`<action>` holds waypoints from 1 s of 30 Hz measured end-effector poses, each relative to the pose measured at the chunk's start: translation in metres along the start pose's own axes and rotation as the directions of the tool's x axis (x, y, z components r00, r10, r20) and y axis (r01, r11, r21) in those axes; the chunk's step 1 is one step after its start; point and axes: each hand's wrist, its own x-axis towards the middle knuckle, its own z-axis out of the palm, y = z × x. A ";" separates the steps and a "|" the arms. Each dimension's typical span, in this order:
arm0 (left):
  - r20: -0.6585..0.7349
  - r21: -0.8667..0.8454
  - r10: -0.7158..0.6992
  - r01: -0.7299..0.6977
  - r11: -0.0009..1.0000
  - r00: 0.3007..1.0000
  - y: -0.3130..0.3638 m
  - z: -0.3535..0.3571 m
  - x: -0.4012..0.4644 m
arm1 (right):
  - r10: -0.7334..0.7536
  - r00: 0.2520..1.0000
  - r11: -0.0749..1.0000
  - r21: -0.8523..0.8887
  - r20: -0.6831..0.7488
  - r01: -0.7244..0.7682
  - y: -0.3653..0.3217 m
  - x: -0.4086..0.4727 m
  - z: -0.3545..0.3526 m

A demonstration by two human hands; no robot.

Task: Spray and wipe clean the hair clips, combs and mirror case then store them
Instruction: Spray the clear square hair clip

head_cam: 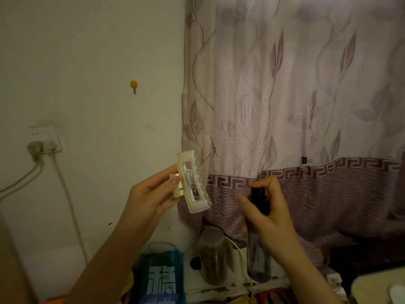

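The left hand (151,194), in the lower middle of the frame, pinches a pale cream hair clip (192,183) by its lever end, thumb on the near side and the other fingers behind it. The clip is held up in the air, its long toothed body tilted, facing the right. The right hand (269,213) is wrapped around a dark, slim spray bottle (258,244), which stands upright, and the index finger is bent over the black top, as if ready to press. The nozzle seems to point toward the clip, just beside it.

I judge that the spraying step is in hand, for this one clip. The next move calls for a press on the top with the clip kept steady in the mist, and then a cloth for wiping; no cloth is visible here.

Below the hands, at the bottom edge, a cluttered surface carries a blue bag (161,279) and a clear jar (212,255). Behind is a patterned curtain (306,95), and on the left a plain wall (87,62) with a socket (45,139) and a small yellow hook (134,84).
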 end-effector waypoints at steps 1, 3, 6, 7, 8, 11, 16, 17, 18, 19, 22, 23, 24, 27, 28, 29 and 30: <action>0.002 -0.003 0.001 -0.001 1.000 1.000 0.000 0.000 0.000 | 0.006 1.000 1.000 0.000 0.000 -0.006 0.000 0.000 0.000; 0.000 -0.006 0.001 -0.001 1.000 1.000 0.000 0.001 0.000 | 0.020 1.000 1.000 0.004 -0.009 -0.020 0.000 0.000 0.000; -0.007 -0.008 0.001 -0.001 1.000 1.000 0.000 0.001 0.000 | 0.020 1.000 1.000 -0.013 -0.015 -0.020 0.000 0.000 0.000; -0.005 -0.009 0.002 -0.002 1.000 1.000 0.000 0.002 0.000 | 0.019 1.000 1.000 -0.017 -0.015 -0.019 0.000 -0.001 0.000; -0.002 -0.009 0.005 -0.005 1.000 1.000 0.000 0.003 0.000 | 0.025 1.000 1.000 -0.010 -0.018 -0.025 0.000 -0.002 0.000; 0.012 -0.005 0.014 -0.014 1.000 1.000 -0.001 0.005 -0.003 | 0.080 0.996 0.995 0.055 -0.033 -0.078 0.001 -0.003 0.003; -0.001 -0.024 -0.007 0.007 1.000 1.000 -0.005 0.009 -0.005 | 0.170 0.984 0.977 0.137 -0.052 -0.162 0.001 -0.006 0.013; -0.006 -0.029 -0.014 0.014 0.999 1.000 -0.006 0.009 -0.005 | 0.176 0.983 0.975 0.144 -0.052 -0.167 0.001 -0.007 0.015; -0.010 -0.031 -0.019 0.019 0.999 1.000 -0.007 0.010 -0.006 | 0.180 0.982 0.974 0.150 -0.053 -0.171 0.001 -0.008 0.016; -0.009 -0.030 -0.023 0.023 0.999 1.000 -0.008 0.010 -0.006 | 0.187 0.981 0.971 0.158 -0.054 -0.177 0.001 -0.008 0.018; -0.003 -0.039 -0.028 0.028 0.999 1.000 -0.010 0.010 -0.006 | 0.226 0.973 0.959 0.185 -0.042 -0.215 0.000 -0.011 0.024; -0.006 -0.048 -0.032 0.032 0.998 0.999 -0.010 0.010 -0.006 | 0.233 0.972 0.957 0.185 -0.034 -0.223 0.000 -0.012 0.026; -0.009 -0.057 -0.037 0.037 0.998 0.999 -0.011 0.009 -0.006 | 0.236 0.972 0.956 0.182 -0.023 -0.228 0.000 -0.013 0.028; -0.010 -0.070 -0.047 0.047 0.996 0.999 -0.013 0.009 -0.007 | 0.242 0.970 0.951 0.198 0.002 -0.238 -0.001 -0.017 0.033; -0.012 -0.073 -0.050 0.049 0.996 0.999 -0.013 0.009 -0.007 | 0.242 0.970 0.950 0.203 0.000 -0.237 -0.002 -0.018 0.035; -0.017 -0.075 -0.053 0.051 0.996 0.998 -0.014 0.008 -0.007 | 0.240 0.971 0.951 0.204 -0.006 -0.233 -0.002 -0.019 0.036; -0.024 -0.073 -0.056 0.054 0.996 0.998 -0.015 0.009 -0.007 | 0.237 0.971 0.952 0.205 -0.015 -0.229 -0.003 -0.019 0.038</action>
